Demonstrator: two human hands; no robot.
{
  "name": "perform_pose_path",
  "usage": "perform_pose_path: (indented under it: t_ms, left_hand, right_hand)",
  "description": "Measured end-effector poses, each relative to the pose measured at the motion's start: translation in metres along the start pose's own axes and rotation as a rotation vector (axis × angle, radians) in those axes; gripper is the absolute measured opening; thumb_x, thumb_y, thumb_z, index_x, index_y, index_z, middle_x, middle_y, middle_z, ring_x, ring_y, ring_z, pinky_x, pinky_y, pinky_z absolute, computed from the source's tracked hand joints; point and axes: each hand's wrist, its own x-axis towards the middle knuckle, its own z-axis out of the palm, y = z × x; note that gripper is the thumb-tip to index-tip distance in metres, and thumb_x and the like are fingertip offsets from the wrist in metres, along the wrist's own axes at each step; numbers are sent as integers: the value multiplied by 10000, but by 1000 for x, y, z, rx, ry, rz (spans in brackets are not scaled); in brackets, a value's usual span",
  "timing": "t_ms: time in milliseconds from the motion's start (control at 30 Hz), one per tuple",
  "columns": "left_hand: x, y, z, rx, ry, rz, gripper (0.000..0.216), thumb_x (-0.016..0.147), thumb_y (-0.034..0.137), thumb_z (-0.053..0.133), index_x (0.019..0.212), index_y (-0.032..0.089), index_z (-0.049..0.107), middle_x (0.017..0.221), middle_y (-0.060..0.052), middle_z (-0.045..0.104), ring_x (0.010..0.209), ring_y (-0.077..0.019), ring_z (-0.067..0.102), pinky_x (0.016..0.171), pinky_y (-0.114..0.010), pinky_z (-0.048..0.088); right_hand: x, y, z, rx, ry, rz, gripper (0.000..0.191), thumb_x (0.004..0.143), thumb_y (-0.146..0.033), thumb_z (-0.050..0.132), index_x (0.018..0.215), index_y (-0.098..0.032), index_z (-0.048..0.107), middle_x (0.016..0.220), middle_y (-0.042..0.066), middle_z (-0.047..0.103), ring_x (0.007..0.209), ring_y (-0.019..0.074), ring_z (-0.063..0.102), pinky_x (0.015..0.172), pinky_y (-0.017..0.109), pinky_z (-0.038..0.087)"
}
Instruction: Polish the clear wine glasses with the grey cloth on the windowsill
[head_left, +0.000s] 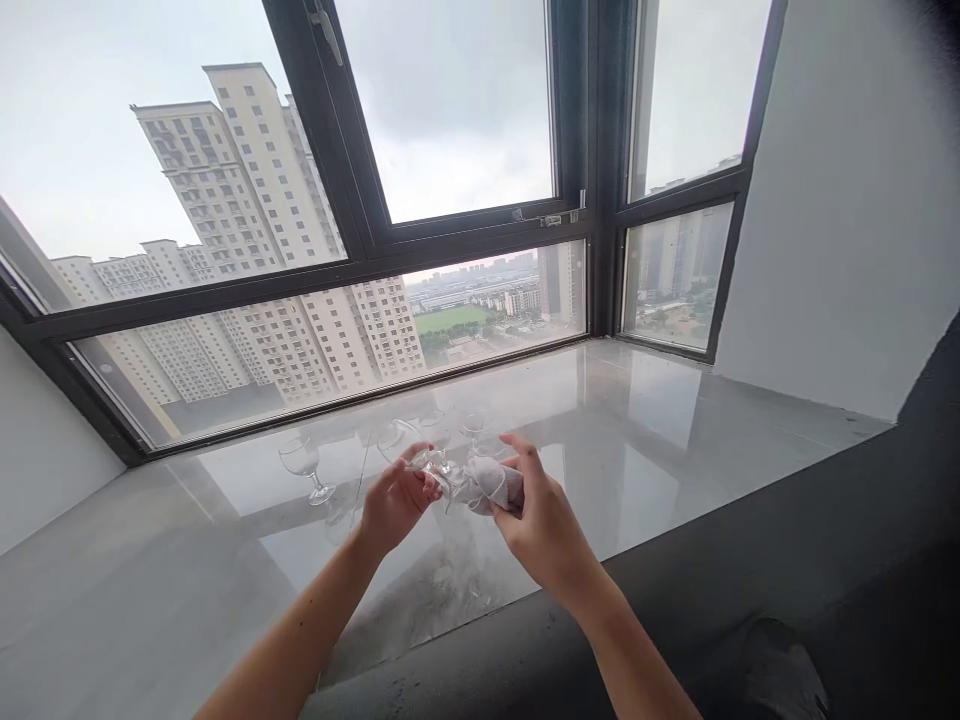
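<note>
In front of me, above the sill, my left hand (400,503) pinches a clear stemmed glass (439,464) held on its side. Its stem end points toward those fingers. A light grey cloth (487,484) is bunched around the other end of the glass, so the bowl is mostly hidden. My right hand (541,515) grips this cloth from the right, with the index finger lifted off it. Just beyond the left hand, another stemmed glass (302,462) stands upright on the glossy sill.
More clear glasses stand behind my hands, one glass (472,424) further back; their outlines are faint. The grey stone windowsill (187,560) reaches to dark-framed windows (480,235). White walls (832,220) close both sides, and the sill's front edge drops off nearest me.
</note>
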Motion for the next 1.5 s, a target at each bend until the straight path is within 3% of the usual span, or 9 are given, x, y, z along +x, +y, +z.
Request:
perform_pose_path:
  t_ms: [200,333,600,700,800,900,1033,1500]
  left_hand:
    - [7,-6,-4,103,123,51,393,820,449,679,1136,227,605,672,10,604,597,-114,510,631,-264,421]
    - [10,-7,-6,274,234,114,430,802,452,716,1151,245,574,706,30,574,620,-103,516,617,-239,415]
    - [17,-19,-15,786,449,63,606,710,518,781,1181,179,604,710,34,574,671,-125,556,659,-268,488]
    - [21,-24,-19,861,454,90,633,705,529,780,1189,163,601,712,35,576,682,-135,560,641,-271,494]
    - [24,-27,-23,893,441,115,617,702,533,781,1162,159,610,696,42,581,661,-132,560,627,-266,487]
    - [26,-29,-28,909,417,133,610,705,530,781,1160,162,608,671,51,581,635,-129,561,609,-255,464]
    - [27,-31,-32,916,390,161,608,700,514,791,1156,164,596,685,46,601,617,-120,551,592,-241,442]
    - [29,-36,-33,890,366,144,606,699,517,791,1157,177,587,683,30,624,629,-130,571,576,-230,434]
  right_hand:
    - [-2,-5,5,194,-64,-17,636,830,-196,583,1417,-275,351,1036,22,619,749,135,587,683,258,506]
    - [0,-7,-2,279,11,0,624,840,-244,610,1405,-274,348,1027,21,605,733,132,583,658,258,508]
    - [7,1,-20,266,625,-11,677,791,-310,681,1378,-271,346,1067,44,550,819,164,598,723,311,526]
    - [15,21,-29,295,769,18,709,767,-324,703,1370,-252,337,1093,59,533,899,187,604,778,337,520]
    - [23,51,-33,293,850,141,721,737,-343,720,1347,-214,359,1049,54,529,843,184,592,758,347,510]
    - [28,80,-31,267,844,246,724,727,-365,711,1342,-209,363,1031,47,534,817,187,587,749,358,506]
    - [30,99,-24,215,837,263,700,721,-362,691,1324,-206,371,1008,45,563,832,201,591,777,364,489]
    - [30,100,-20,158,815,256,684,727,-369,672,1331,-209,393,1004,44,564,803,202,586,756,343,468]
